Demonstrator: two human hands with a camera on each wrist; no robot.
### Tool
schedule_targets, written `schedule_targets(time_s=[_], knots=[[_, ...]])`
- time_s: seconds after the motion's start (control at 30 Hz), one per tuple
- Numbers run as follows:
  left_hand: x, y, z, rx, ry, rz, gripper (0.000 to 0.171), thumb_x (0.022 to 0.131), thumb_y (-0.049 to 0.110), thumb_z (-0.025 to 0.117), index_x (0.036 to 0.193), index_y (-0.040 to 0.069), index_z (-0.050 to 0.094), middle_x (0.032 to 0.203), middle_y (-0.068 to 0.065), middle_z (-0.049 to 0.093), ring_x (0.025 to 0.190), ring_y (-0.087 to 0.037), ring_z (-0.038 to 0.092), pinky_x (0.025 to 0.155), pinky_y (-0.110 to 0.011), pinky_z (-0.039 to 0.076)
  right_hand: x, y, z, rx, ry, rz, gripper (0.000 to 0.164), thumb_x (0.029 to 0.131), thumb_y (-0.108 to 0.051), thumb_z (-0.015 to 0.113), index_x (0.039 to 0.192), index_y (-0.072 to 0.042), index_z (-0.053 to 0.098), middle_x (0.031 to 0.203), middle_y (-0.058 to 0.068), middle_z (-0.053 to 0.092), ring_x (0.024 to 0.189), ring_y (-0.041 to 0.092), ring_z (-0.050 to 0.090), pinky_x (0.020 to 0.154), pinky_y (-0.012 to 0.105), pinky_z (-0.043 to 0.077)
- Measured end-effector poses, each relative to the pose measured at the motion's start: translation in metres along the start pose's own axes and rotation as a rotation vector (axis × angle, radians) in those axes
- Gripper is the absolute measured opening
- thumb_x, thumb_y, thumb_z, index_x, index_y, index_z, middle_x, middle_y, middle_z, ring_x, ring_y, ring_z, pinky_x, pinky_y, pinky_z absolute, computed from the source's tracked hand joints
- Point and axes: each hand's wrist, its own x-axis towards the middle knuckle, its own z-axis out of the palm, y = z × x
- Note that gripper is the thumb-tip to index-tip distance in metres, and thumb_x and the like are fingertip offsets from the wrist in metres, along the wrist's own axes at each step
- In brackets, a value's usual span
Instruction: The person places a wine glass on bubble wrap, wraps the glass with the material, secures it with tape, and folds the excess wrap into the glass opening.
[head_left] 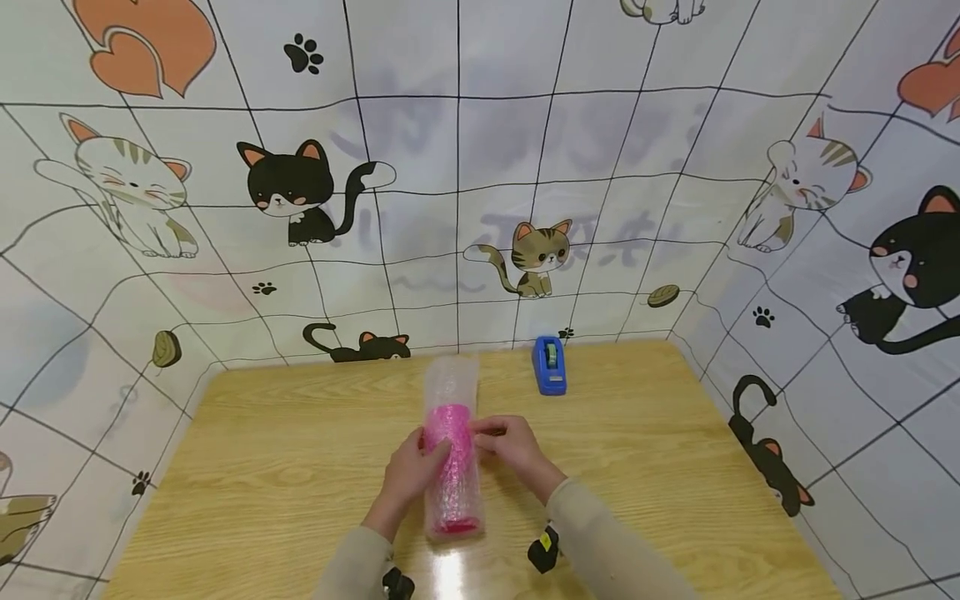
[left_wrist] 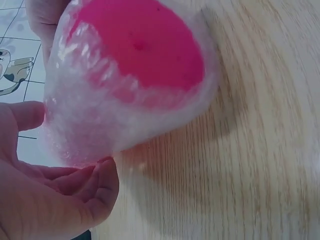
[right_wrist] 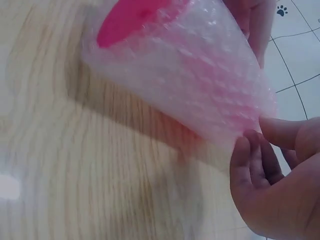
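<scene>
A bright pink cylindrical object [head_left: 453, 479] lies on its side, rolled in clear bubble wrap [head_left: 452, 380]. The wrap reaches past its far end. My left hand [head_left: 411, 475] grips the roll from the left, thumb on top and fingers along the side. On the right, my right hand [head_left: 519, 446] pinches the wrap's side between thumb and fingers. Its fingertips meet the plastic in the right wrist view, where the bubble texture [right_wrist: 210, 85] shows clearly. A round pink end [left_wrist: 145, 50] faces the left wrist camera through the wrap. What the object is, I cannot tell.
A blue tape dispenser [head_left: 551, 371] with a roll of tape stands near the wooden table's [head_left: 300, 450] back edge, right of the roll. Cat-patterned sheeting [head_left: 420, 250] encloses the back and both sides. A black wrist device [head_left: 543, 550] sits by the right sleeve.
</scene>
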Motion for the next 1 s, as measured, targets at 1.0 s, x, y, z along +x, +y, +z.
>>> schedule_targets(time_s=[1.0], knots=[[0.001,-0.015,0.003,-0.327,-0.196,0.038,0.060,0.099,0.022,0.055,0.144,-0.010,0.032,0.139,-0.032,0.045,0.121,-0.043,0.054,0.094,-0.046,0.054,0.002,-0.004,-0.003,0.121,-0.103,0.305,0.077,0.084,-0.027,0.074,0.142,0.000,0.032,0.129,0.022,0.053,0.109,0.031,0.062,0.092,0.048,0.054]])
